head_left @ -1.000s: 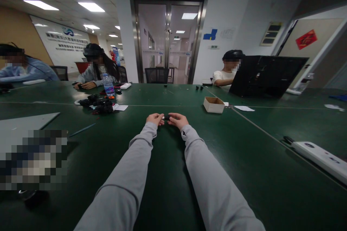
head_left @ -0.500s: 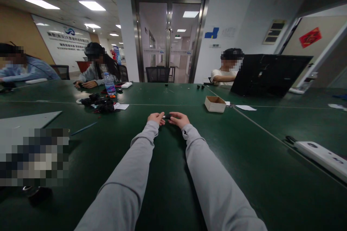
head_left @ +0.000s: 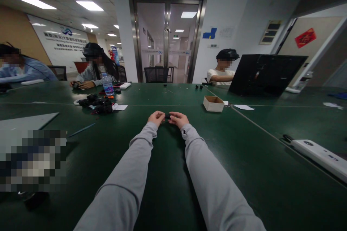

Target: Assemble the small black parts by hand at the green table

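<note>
Item: small dark part (head_left: 167,116), pinched between both hands above the green table (head_left: 244,158), well out in front at full reach of the arms. Its shape is too small to be made out; whether one piece or two are held cannot be told.

Progress: handling is judged to be under way. The part is off the table and gripped from both sides; nothing finished is seen set down beside the hands, and what is left to do cannot be read.

Left hand (head_left: 156,117): closed on the left end of the part, fingertips curled inward, knuckles up, grey sleeve extended nearly straight.

Right hand (head_left: 177,118): closed on the right end of the part, fingers bent over it, wrist turned slightly inward, sleeve likewise extended.

Surroundings: open cardboard box (head_left: 213,103) beyond and to the right of the right hand, apart from it. Heap of black parts (head_left: 99,104) beyond and to the left of the left hand, a water bottle (head_left: 108,84) behind it. White device (head_left: 318,153) far right.
</note>
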Action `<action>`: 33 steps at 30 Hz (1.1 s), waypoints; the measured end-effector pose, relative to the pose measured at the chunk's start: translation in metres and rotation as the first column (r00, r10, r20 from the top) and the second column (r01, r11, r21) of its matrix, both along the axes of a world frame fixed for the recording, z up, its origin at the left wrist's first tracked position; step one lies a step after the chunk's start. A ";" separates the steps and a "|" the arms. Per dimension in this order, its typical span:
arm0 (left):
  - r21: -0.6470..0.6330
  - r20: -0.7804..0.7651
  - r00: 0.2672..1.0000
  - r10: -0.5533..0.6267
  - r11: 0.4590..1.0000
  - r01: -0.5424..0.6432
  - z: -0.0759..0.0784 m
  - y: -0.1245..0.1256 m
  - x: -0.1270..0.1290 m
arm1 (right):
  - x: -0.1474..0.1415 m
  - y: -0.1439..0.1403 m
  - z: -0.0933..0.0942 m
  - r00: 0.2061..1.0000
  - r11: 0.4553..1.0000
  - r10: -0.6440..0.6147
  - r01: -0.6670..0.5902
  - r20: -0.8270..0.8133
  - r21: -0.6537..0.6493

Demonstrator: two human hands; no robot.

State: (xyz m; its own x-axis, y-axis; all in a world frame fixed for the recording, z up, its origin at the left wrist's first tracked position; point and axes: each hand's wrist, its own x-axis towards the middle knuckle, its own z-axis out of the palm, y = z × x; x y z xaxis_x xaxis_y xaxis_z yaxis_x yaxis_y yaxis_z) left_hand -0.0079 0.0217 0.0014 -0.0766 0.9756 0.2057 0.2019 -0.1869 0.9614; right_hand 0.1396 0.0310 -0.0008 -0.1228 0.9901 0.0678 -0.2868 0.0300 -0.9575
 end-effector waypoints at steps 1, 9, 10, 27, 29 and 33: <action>0.033 0.004 1.000 -0.014 0.999 0.014 -0.001 0.000 0.000 | 0.001 0.000 0.000 1.000 1.000 -0.004 0.004 -0.001 -0.004; -0.019 -0.046 0.998 0.041 0.999 -0.042 -0.004 0.003 0.002 | 0.001 -0.002 0.003 1.000 1.000 0.002 -0.003 -0.013 -0.021; 0.001 -0.052 0.998 0.040 0.999 -0.040 -0.003 0.003 0.002 | 0.001 -0.003 0.003 1.000 1.000 0.002 -0.003 -0.012 -0.019; -0.029 -0.100 0.992 0.072 0.997 -0.075 0.000 0.002 -0.001 | 0.002 -0.005 0.004 0.999 0.999 0.039 -0.039 0.000 -0.024; -0.074 -0.073 0.994 0.087 0.993 -0.092 0.000 0.002 0.000 | 0.002 -0.006 0.004 0.999 0.999 0.043 -0.043 -0.007 -0.021; -0.054 -0.060 0.995 0.086 0.995 -0.089 0.002 0.000 0.001 | 0.002 -0.006 0.005 0.999 0.999 0.042 -0.042 -0.017 -0.024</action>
State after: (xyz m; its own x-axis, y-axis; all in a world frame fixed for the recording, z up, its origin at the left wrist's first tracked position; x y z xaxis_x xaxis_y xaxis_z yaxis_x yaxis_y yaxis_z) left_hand -0.0071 0.0219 0.0037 -0.1517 0.9759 0.1571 0.2704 -0.1120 0.9562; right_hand 0.1414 0.0252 0.0042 -0.1634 0.9855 0.0461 -0.3035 -0.0058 -0.9528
